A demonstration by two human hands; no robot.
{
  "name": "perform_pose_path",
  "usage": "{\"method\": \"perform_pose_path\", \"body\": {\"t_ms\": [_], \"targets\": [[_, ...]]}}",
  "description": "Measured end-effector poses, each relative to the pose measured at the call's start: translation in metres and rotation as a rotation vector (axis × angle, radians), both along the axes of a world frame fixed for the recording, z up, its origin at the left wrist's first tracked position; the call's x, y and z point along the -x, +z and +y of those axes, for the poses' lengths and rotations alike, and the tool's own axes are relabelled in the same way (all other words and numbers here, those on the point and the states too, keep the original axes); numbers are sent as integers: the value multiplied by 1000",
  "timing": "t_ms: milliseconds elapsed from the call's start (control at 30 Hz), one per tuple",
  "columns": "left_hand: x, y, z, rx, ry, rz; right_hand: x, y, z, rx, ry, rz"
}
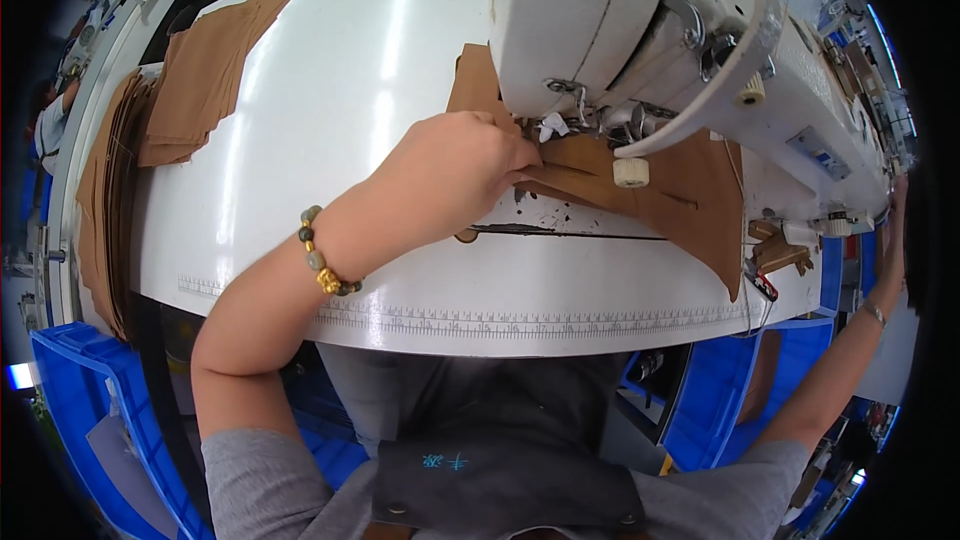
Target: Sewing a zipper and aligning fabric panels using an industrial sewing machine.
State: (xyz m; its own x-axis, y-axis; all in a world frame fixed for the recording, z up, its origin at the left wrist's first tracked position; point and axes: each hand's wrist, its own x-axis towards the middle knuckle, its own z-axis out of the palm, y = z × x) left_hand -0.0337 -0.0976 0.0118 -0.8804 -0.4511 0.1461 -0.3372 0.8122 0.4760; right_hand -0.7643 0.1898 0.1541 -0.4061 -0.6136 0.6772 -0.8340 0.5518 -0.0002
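Note:
A white sewing machine (pixel 570 20) stands over a brown leather-like piece (pixel 690 200) lying on the white table. My left hand (pixel 465 165) is closed at the piece's left part, close beside the needle area, with its fingertips curled down on the material. The machine head hides part of the piece, and the needle itself is hard to make out. My right arm reaches out to the far right, where my right hand (pixel 897 205) is at the machine's end. Its fingers are hidden there.
Stacks of brown cut pieces (pixel 205 75) lie at the table's left, with a thicker pile (pixel 105 200) beside them. A printed ruler (pixel 480 325) runs along the front edge. Blue bins (pixel 110 380) stand below. Small brown parts (pixel 780 252) sit right of the machine.

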Motion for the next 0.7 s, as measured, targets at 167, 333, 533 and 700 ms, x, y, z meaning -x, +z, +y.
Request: {"method": "perform_pose_path", "body": {"t_ms": [167, 333, 533, 700], "targets": [[-8, -12, 19, 233, 43, 36, 23, -39, 4, 626, 321, -762], [-11, -16, 18, 297, 54, 21, -19, -89, 12, 904, 313, -880], [-14, -12, 26, 376, 25, 29, 30, -49, 13, 809, 285, -936], [-22, -8, 48, 452, -6, 1, 59, -10, 3, 667, 150, -1157]]}}
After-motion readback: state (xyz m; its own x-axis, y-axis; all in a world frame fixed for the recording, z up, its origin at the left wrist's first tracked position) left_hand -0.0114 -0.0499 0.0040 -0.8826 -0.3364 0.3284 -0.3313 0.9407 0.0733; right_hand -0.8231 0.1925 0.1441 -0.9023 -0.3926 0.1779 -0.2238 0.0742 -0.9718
